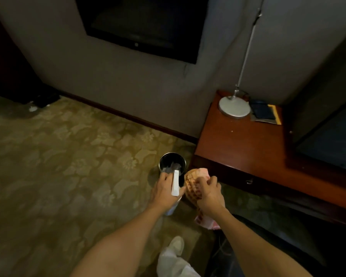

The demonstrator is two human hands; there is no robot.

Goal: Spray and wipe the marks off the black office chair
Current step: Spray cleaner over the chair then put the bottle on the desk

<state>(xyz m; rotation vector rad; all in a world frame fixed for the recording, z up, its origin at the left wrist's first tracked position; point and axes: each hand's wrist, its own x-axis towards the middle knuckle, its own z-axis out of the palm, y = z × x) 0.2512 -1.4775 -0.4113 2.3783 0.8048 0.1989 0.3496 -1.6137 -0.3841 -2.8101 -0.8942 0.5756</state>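
White plastic trigger spray bottle [175,184] sits in the left hand [164,193], whose fingers curl round its neck. The nozzle points ahead and down toward a small round bin with a black liner [162,160] on the patterned carpet. The right hand [208,194] clamps a bunched pink-and-orange patterned cloth [190,183] just beside the bottle. Both forearms reach forward, the hands close together over the floor near the red-brown wooden counter [238,144]. The black office chair [288,246] appears to be the dark curved shape at lower right, beneath the right forearm; its marks cannot be made out. The step in hand looks like readying, with both tools gripped but neither on the chair. The next move calls for turning right and down, aiming the nozzle at the chair's surface, with the cloth ready to follow.
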